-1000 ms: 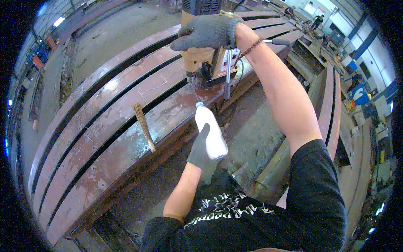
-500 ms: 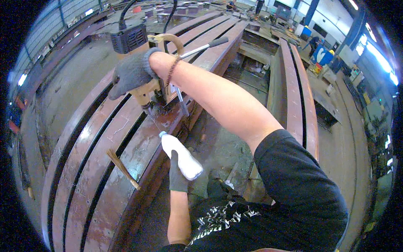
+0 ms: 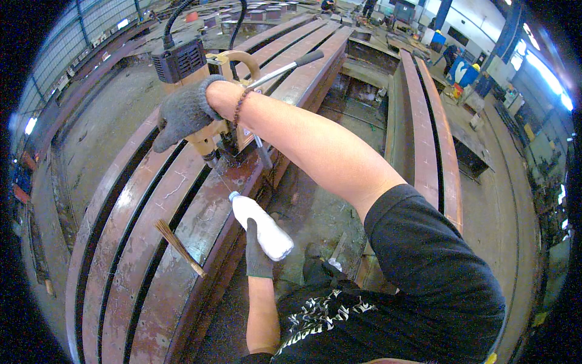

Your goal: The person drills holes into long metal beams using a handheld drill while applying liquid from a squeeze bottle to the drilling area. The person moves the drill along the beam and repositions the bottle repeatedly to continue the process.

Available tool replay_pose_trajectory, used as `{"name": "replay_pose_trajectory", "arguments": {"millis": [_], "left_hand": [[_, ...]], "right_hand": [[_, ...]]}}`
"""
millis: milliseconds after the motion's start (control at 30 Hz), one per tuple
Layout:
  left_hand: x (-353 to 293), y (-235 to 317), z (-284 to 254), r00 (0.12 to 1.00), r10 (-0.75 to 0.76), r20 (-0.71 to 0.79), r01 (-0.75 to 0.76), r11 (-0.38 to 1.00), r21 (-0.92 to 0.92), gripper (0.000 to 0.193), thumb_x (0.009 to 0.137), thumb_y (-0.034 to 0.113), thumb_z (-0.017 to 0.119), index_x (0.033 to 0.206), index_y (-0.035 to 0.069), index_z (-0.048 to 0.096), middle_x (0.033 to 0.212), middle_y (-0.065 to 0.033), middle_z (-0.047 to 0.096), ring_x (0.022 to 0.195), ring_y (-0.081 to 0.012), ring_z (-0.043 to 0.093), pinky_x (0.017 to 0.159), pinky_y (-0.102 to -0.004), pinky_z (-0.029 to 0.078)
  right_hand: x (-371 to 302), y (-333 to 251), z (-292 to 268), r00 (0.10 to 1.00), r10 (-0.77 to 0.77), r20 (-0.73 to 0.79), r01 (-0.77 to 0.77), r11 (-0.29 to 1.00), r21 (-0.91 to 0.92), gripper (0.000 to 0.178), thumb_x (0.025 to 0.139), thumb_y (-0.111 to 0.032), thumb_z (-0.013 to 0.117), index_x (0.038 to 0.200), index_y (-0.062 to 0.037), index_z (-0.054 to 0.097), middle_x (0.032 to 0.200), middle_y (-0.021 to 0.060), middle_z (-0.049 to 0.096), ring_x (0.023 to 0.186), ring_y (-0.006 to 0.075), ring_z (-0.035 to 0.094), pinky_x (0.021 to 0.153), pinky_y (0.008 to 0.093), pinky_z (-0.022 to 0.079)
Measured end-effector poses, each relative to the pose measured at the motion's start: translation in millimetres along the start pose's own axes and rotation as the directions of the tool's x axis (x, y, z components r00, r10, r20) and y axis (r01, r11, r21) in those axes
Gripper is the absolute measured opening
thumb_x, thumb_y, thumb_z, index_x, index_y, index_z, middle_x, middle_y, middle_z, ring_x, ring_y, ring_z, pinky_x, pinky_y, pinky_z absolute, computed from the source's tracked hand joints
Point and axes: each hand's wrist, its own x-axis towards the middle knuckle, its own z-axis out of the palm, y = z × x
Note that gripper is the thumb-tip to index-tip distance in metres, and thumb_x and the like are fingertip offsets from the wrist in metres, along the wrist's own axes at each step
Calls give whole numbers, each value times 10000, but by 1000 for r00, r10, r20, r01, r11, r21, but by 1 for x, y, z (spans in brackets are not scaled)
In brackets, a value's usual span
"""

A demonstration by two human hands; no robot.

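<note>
My left hand (image 3: 256, 258), in a dark grey glove, is closed around a white plastic bottle (image 3: 267, 227) with a pale blue cap. The bottle tilts, its cap toward the lower end of a magnetic drill (image 3: 180, 62), and a thin pale line runs between them. This tan and black drill stands on a reddish-brown steel beam (image 3: 203, 209). My right hand (image 3: 189, 112), gloved alike, wraps over the drill's body; its fingertips are partly hidden. Beside my right wrist, a lever with a black grip (image 3: 309, 58) sticks out from the drill.
A straw hand brush (image 3: 179, 247) lies across the beam at left. Several more beams run alongside, and others (image 3: 421, 127) stand to the right. Black cables (image 3: 172, 24) rise from the drill. People (image 3: 450, 59) are far off at the back.
The whole view has shifted slightly. Both hands keep their grips, and the bottle and drill stay in nearly the same place relative to each other.
</note>
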Motion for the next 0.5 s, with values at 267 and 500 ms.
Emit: {"name": "replay_pose_trajectory", "arguments": {"millis": [267,500], "left_hand": [[-5,2,8,999,33,15,-34,998,55,785,960,606,636,1432,-1,480,1259,-157,664,1072,-272,677,922,-406,574],[-3,1,4,1000,3,27,-3,1000,8,776,960,603,638,1419,-6,494,1232,-154,673,1054,-268,681,908,-414,582]], "right_hand": [[-1,0,3,1000,0,2,0,1000,-3,740,877,-693,599,1178,-35,750,1157,187,749,1043,359,707,933,448,532],[-2,-4,2,1000,3,16,-3,1000,-15,751,876,-697,597,1172,-22,742,1157,196,744,1039,372,703,935,469,526]]}}
